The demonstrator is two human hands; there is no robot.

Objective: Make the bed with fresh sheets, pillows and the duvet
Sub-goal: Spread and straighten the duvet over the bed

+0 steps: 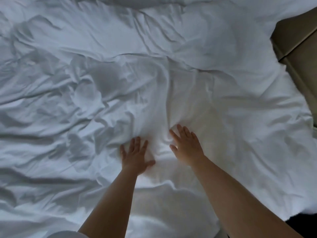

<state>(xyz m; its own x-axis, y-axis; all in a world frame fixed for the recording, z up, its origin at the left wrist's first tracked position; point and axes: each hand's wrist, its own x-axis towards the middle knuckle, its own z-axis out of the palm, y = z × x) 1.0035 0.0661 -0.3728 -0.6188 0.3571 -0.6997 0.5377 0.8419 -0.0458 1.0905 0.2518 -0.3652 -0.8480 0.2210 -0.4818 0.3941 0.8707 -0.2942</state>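
A white duvet [120, 74] covers nearly the whole view, rumpled with many creases, most of them on the left half. My left hand [135, 156] lies flat on it with fingers spread, palm down. My right hand [186, 146] presses the fabric beside it, fingers straight and spread. A ridge of folds runs up from between the two hands. Both bare forearms reach in from the bottom edge. No pillows are in view.
A beige upholstered panel [295, 40] stands at the upper right beside the bed. The duvet's right edge hangs over the bed side near a dark floor patch [303, 224] at the lower right.
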